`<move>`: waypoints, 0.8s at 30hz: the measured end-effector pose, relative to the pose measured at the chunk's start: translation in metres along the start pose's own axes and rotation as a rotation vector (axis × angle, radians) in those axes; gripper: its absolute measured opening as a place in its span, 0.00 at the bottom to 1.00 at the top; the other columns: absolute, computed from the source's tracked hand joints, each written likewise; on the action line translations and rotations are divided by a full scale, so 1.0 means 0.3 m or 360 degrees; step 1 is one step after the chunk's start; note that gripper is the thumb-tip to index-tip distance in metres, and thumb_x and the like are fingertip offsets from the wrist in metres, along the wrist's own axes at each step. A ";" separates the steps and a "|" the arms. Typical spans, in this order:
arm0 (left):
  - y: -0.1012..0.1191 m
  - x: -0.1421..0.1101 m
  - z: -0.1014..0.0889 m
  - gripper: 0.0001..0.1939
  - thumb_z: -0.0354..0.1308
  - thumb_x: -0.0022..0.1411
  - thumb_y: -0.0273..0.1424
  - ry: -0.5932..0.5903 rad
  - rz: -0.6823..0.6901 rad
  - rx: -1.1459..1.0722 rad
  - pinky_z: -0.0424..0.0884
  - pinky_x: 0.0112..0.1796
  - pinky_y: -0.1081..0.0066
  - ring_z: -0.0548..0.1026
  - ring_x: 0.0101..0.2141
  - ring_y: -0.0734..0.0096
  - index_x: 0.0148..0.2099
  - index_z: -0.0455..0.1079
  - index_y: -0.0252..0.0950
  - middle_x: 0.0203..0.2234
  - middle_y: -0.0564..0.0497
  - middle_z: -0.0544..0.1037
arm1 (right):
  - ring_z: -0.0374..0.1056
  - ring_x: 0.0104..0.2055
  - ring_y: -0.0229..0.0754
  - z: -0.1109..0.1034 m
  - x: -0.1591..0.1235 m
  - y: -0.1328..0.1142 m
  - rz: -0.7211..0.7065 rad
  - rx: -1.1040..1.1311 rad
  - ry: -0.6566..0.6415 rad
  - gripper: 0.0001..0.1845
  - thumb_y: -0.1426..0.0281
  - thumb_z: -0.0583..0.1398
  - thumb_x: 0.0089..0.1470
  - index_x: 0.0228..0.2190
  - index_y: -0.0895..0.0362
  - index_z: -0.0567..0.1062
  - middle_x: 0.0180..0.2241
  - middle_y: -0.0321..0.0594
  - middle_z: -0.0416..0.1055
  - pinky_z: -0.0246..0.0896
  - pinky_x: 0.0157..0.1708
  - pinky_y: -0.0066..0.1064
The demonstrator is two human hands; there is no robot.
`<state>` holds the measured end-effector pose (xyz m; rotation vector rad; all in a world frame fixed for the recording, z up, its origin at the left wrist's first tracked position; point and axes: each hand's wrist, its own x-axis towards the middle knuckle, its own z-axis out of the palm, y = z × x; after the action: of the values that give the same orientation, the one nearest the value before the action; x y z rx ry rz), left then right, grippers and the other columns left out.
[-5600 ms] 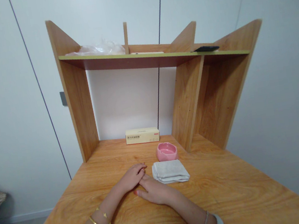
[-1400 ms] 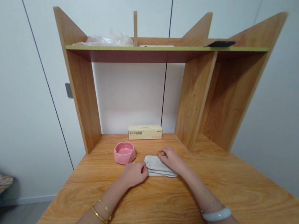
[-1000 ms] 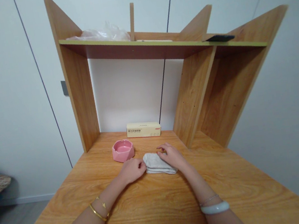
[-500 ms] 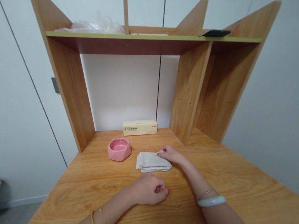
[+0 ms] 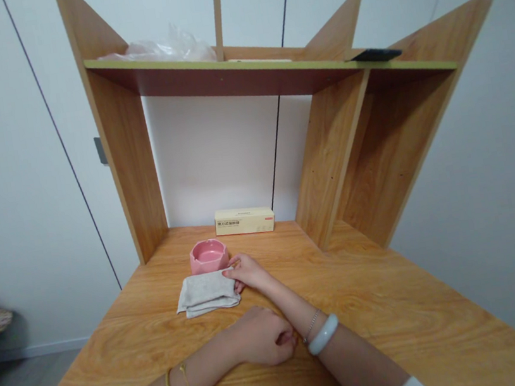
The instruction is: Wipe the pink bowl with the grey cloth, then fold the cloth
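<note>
A folded grey cloth (image 5: 207, 291) is gripped at its right end by my right hand (image 5: 246, 273), thumb on top and fingers at the edge. Just behind the cloth stands a pink faceted ashtray (image 5: 209, 257), its lower front partly covered by the cloth. My left hand (image 5: 264, 336) rests closed on the desk nearer to me, its fingers curled inward; whether anything is inside them cannot be seen. The left hand is apart from the cloth and close to my right forearm.
A cream cling-film box (image 5: 245, 221) stands at the back of the wooden desk (image 5: 375, 317). Above it runs a shelf (image 5: 221, 70) bearing a clear plastic bag (image 5: 170, 47) and a flat black object (image 5: 377, 55). Upright wooden panels flank the back.
My right hand has moved the cloth leftward, from right of the ashtray to in front of it. My left hand has stayed closed in nearly the same place.
</note>
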<state>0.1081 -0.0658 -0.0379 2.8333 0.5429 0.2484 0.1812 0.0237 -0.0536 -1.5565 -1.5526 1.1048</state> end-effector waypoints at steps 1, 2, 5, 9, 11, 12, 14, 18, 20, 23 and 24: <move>-0.010 0.003 0.004 0.10 0.49 0.54 0.29 0.0018 -0.0019 0.0020 0.56 0.20 0.77 0.66 0.18 0.77 0.25 0.68 0.35 0.19 0.53 0.74 | 0.63 0.12 0.35 0.003 0.001 0.001 0.0014 0.0006 0.0006 0.15 0.74 0.58 0.46 0.38 0.60 0.61 0.11 0.25 0.62 0.62 0.14 0.25; -0.021 0.006 0.007 0.10 0.48 0.55 0.29 0.0036 -0.0042 0.0051 0.56 0.20 0.77 0.66 0.18 0.77 0.25 0.68 0.35 0.19 0.53 0.74 | 0.63 0.13 0.36 -0.001 0.000 0.006 0.0023 0.0002 0.0023 0.15 0.74 0.57 0.47 0.39 0.60 0.60 0.12 0.26 0.63 0.63 0.15 0.27; -0.051 0.009 0.011 0.13 0.47 0.57 0.31 0.0096 -0.0124 0.0174 0.54 0.20 0.76 0.68 0.20 0.74 0.25 0.68 0.35 0.19 0.51 0.75 | 0.68 0.18 0.39 -0.051 -0.008 0.037 0.0001 -0.0070 0.0151 0.14 0.71 0.54 0.49 0.39 0.61 0.60 0.19 0.35 0.69 0.67 0.20 0.32; -0.066 0.006 0.007 0.13 0.46 0.58 0.31 0.0118 -0.0207 0.0239 0.52 0.19 0.76 0.69 0.21 0.73 0.26 0.69 0.36 0.19 0.51 0.75 | 0.67 0.43 0.43 -0.167 -0.028 0.084 -0.0125 -0.0306 0.0429 0.12 0.72 0.51 0.50 0.38 0.61 0.64 0.40 0.49 0.69 0.62 0.43 0.36; -0.063 0.005 0.004 0.13 0.47 0.58 0.31 0.0109 -0.0234 0.0244 0.53 0.20 0.76 0.70 0.22 0.73 0.27 0.69 0.36 0.20 0.51 0.75 | 0.59 0.52 0.43 -0.211 -0.040 0.104 -0.0187 -0.0440 0.0498 0.16 0.73 0.52 0.48 0.42 0.61 0.65 0.48 0.51 0.64 0.52 0.52 0.35; -0.060 0.006 0.002 0.13 0.47 0.58 0.32 0.0103 -0.0252 0.0248 0.53 0.20 0.76 0.70 0.22 0.73 0.27 0.70 0.37 0.20 0.51 0.75 | 0.55 0.55 0.44 -0.224 -0.047 0.113 -0.0206 -0.0503 0.0506 0.19 0.73 0.52 0.47 0.44 0.62 0.65 0.50 0.51 0.61 0.47 0.55 0.36; -0.056 0.007 0.001 0.13 0.47 0.58 0.32 0.0089 -0.0294 0.0267 0.54 0.20 0.76 0.71 0.23 0.72 0.28 0.70 0.37 0.22 0.51 0.76 | 0.45 0.60 0.47 -0.232 -0.059 0.133 -0.0212 -0.0616 0.0488 0.26 0.71 0.54 0.47 0.49 0.65 0.62 0.55 0.54 0.56 0.38 0.57 0.38; -0.052 0.012 0.005 0.13 0.47 0.59 0.33 0.0068 -0.0324 0.0289 0.57 0.22 0.76 0.72 0.25 0.71 0.28 0.70 0.37 0.22 0.50 0.76 | 0.36 0.62 0.53 -0.209 -0.072 0.165 -0.0151 -0.0766 0.0412 0.34 0.64 0.56 0.48 0.54 0.68 0.57 0.58 0.57 0.50 0.30 0.58 0.45; -0.053 0.014 0.007 0.13 0.47 0.59 0.33 0.0067 -0.0325 0.0275 0.58 0.22 0.76 0.72 0.24 0.71 0.28 0.70 0.37 0.22 0.51 0.76 | 0.36 0.62 0.54 -0.200 -0.075 0.173 -0.0128 -0.0877 0.0374 0.35 0.62 0.54 0.51 0.55 0.68 0.54 0.58 0.56 0.49 0.30 0.58 0.44; -0.054 0.014 0.006 0.12 0.47 0.59 0.32 0.0067 -0.0326 0.0250 0.58 0.22 0.76 0.72 0.24 0.71 0.28 0.70 0.37 0.22 0.51 0.76 | 0.37 0.62 0.52 -0.196 -0.077 0.175 -0.0099 -0.1141 0.0322 0.34 0.60 0.50 0.54 0.57 0.66 0.50 0.59 0.53 0.47 0.32 0.57 0.43; -0.054 0.014 0.005 0.12 0.47 0.59 0.32 0.0066 -0.0322 0.0242 0.58 0.23 0.76 0.71 0.24 0.71 0.28 0.70 0.37 0.22 0.51 0.76 | 0.37 0.62 0.51 -0.196 -0.078 0.174 -0.0092 -0.1206 0.0311 0.34 0.60 0.48 0.55 0.57 0.66 0.50 0.59 0.52 0.47 0.32 0.57 0.43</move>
<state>0.1067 -0.0500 -0.0434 2.8941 0.8863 0.2372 0.2581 0.0031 -0.0734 -1.9971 -1.9765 0.3013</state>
